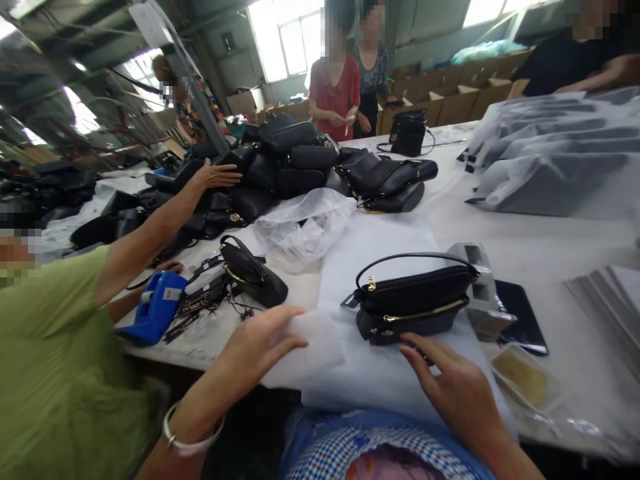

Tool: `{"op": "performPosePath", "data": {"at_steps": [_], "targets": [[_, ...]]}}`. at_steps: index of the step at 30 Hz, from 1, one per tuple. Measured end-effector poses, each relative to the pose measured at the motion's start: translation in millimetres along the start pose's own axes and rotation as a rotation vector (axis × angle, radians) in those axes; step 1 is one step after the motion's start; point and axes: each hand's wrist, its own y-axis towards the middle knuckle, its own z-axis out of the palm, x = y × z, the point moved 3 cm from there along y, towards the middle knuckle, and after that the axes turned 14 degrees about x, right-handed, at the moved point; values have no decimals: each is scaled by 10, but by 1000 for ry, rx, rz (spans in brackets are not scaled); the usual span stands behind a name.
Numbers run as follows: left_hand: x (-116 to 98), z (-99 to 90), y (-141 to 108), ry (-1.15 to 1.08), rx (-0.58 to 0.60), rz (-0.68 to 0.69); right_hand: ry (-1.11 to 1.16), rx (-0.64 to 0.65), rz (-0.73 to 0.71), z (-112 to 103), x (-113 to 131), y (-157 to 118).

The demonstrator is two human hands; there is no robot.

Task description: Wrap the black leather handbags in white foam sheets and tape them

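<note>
- Many black bags (303,179) are crowding a wide worktop (530,247), marking this as a bag workshop.
- Several people (334,93) are standing around it.
- Open cardboard boxes (453,110) are lining the far side, below bright windows (295,47).

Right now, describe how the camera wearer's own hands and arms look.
The left hand and right hand are ungloved, and no sleeves show on the forearms. A pale, rounded bangle circles the left wrist; none shows on the right.

One tape dispenser (156,308); one clear tub (516,391); black bags (415,303) beyond counting.
</note>
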Motion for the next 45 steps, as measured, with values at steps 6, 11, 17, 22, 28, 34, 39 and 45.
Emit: {"op": "performPosePath", "data": {"at_steps": [6, 11, 17, 22, 28, 34, 39, 45], "targets": [[-864, 587, 225, -146, 219, 372, 286, 216, -66, -106, 286, -288], [-770, 994, 516, -432, -164, 275, 269, 0, 320, -265, -152, -519], [-640, 1543, 748, -631, -371, 127, 72, -160, 406, -529, -661, -651], [-683, 1597, 662, -1164, -263, 105, 108, -47, 306, -384, -562, -463], [-714, 1571, 584, -1182, -252, 82, 495, 119, 125, 61, -174, -22], [-716, 1630, 576, -927, -325, 132, 669, 109, 149, 222, -90, 121], [-530, 1503, 454, -632, -427, 91, 739, 131, 151, 196, -79, 115], [-485, 1475, 588, -1217, -65, 81, 839, 187, 185, 225, -27, 120]]}}
